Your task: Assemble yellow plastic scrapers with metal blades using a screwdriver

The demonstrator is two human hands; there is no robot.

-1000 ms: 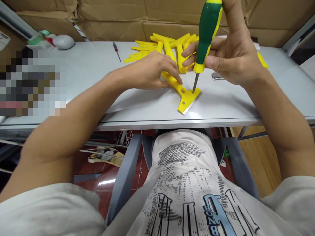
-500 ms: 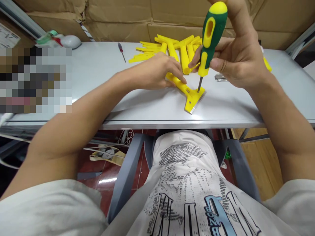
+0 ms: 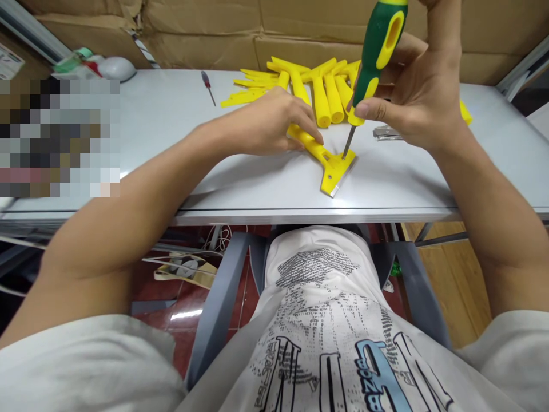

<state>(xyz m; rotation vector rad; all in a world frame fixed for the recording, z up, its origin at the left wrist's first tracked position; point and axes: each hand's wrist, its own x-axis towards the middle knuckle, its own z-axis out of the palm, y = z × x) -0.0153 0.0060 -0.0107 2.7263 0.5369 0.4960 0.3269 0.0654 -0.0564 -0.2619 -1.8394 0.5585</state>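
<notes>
A yellow scraper [image 3: 335, 171] lies on the white table, its metal blade edge facing toward the lower right. My left hand [image 3: 283, 123] is closed around the scraper's handle and presses it to the tabletop. In my right hand [image 3: 422, 97] is a green and yellow screwdriver [image 3: 372, 63], held at a tilt with the fingers around its grip. The screwdriver's tip meets the scraper head at its upper hole; whether a screw sits under it is hidden. A second hole in the head is visible lower down.
Several yellow scraper handles [image 3: 321, 100] are heaped behind my hands. A small screwdriver [image 3: 208, 88] lies to their left. Thin metal blades [image 3: 386, 134] rest by my right wrist. Cardboard [image 3: 206, 51] lines the back, and a white rounded object [image 3: 116, 68] stands at the back left.
The screwdriver's handle has tilted further right and turned in my right hand, whose fingers have shifted on the grip. The left hand and scraper hold their place.
</notes>
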